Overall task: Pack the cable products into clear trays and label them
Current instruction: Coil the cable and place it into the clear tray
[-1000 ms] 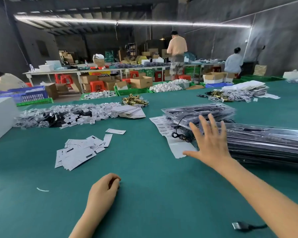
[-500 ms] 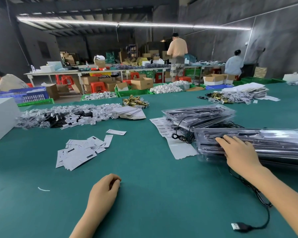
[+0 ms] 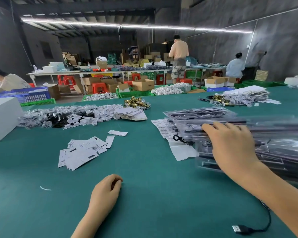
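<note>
My right hand grips the top clear tray of a stack of clear trays at the right; that tray is lifted at an angle and motion-blurred. A second, smaller stack of clear trays lies just behind. A strip of barcode labels lies left of the stacks, with a coiled black cable on it. Another black USB cable runs under my right forearm, its plug at the near edge. My left hand rests on the green table, loosely curled and holding nothing.
Loose white cards lie at centre left. Farther back is a long heap of bagged parts and tags, brass fittings and a white box at far left. Other people work at tables behind.
My right hand went from hovering with spread fingers to landing on the tray stack, and now lifts the top tray. The left hand has stayed still.
</note>
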Demonstrator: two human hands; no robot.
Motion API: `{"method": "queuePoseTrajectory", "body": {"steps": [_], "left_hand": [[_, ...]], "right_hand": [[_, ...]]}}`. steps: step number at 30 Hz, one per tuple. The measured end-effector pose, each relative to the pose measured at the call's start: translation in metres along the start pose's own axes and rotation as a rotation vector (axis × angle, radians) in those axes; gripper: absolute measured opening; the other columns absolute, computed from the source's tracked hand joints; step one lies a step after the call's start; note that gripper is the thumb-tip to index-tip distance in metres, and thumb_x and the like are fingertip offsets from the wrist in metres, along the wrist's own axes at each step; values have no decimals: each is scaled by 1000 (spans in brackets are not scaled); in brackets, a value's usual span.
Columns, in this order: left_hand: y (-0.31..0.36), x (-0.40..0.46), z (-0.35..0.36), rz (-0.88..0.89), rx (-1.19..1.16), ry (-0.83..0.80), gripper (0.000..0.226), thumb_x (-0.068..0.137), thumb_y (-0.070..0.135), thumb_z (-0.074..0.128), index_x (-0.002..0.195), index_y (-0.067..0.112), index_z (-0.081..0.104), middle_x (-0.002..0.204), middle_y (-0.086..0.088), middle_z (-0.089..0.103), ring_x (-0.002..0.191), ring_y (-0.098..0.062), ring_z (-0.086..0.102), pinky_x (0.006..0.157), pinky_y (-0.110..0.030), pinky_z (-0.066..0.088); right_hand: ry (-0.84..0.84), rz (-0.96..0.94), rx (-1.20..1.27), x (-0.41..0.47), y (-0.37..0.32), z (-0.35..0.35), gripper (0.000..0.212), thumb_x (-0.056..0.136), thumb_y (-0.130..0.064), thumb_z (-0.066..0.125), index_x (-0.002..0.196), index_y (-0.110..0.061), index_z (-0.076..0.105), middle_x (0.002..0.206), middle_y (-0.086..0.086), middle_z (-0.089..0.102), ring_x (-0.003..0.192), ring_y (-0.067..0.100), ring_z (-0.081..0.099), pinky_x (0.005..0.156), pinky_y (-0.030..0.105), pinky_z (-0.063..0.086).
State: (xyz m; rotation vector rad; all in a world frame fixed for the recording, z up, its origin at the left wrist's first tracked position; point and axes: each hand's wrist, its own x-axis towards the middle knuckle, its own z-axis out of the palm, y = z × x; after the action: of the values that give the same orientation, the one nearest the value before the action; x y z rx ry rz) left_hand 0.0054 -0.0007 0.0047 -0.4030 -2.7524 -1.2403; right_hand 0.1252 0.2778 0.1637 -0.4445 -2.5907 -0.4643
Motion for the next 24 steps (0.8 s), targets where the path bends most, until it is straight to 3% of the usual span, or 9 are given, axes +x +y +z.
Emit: {"method": "queuePoseTrajectory", "body": {"steps": [4, 9, 16, 19, 22, 24], "left_hand": [[-1, 0, 0, -2, -9, -1, 18, 93, 15, 53, 84, 28, 62, 79, 10, 65, 81, -3, 59, 68, -18, 40], [-3, 1, 1, 4, -12, 0, 18, 92, 15, 54, 82, 29, 61, 78, 10, 64, 80, -4, 59, 68, -20, 41], [-5, 4, 3, 8, 5, 8, 19, 92, 18, 54, 81, 32, 59, 78, 13, 64, 77, 1, 57, 63, -13, 36], [-7, 5, 4, 7, 11, 8, 18, 92, 18, 54, 81, 32, 59, 79, 13, 64, 78, 0, 57, 63, -13, 36], [-10, 6, 6, 18, 10, 21, 17, 92, 18, 55, 83, 31, 61, 79, 13, 64, 79, -1, 58, 65, -14, 37], [-11, 7, 7, 11, -4, 24, 17, 92, 17, 55, 83, 31, 61, 78, 12, 65, 78, -3, 59, 66, -17, 40]], "right_hand": [[94, -54, -30, 12, -7, -4, 48, 82, -1, 52, 124, -23, 57, 124, 6, 61, 116, 28, 53, 102, 43, 33], [256, 40, 168, 28, 17, 8, 59, 76, 20, 53, 127, -8, 61, 129, 23, 58, 117, 41, 56, 101, 52, 39], [507, -102, 85, 30, 20, 21, 48, 84, 8, 37, 121, -7, 65, 126, 24, 59, 117, 45, 55, 103, 57, 37], [631, -164, 92, 41, 14, 15, 45, 92, 9, 34, 119, -8, 66, 124, 22, 61, 114, 42, 57, 101, 56, 41], [740, -222, 97, 57, 7, -2, 49, 102, -4, 22, 117, -10, 68, 122, 19, 63, 111, 40, 60, 100, 56, 42], [796, -269, 85, 69, 3, -16, 46, 103, -6, 24, 117, -12, 68, 124, 18, 63, 113, 38, 60, 102, 55, 40]]}}
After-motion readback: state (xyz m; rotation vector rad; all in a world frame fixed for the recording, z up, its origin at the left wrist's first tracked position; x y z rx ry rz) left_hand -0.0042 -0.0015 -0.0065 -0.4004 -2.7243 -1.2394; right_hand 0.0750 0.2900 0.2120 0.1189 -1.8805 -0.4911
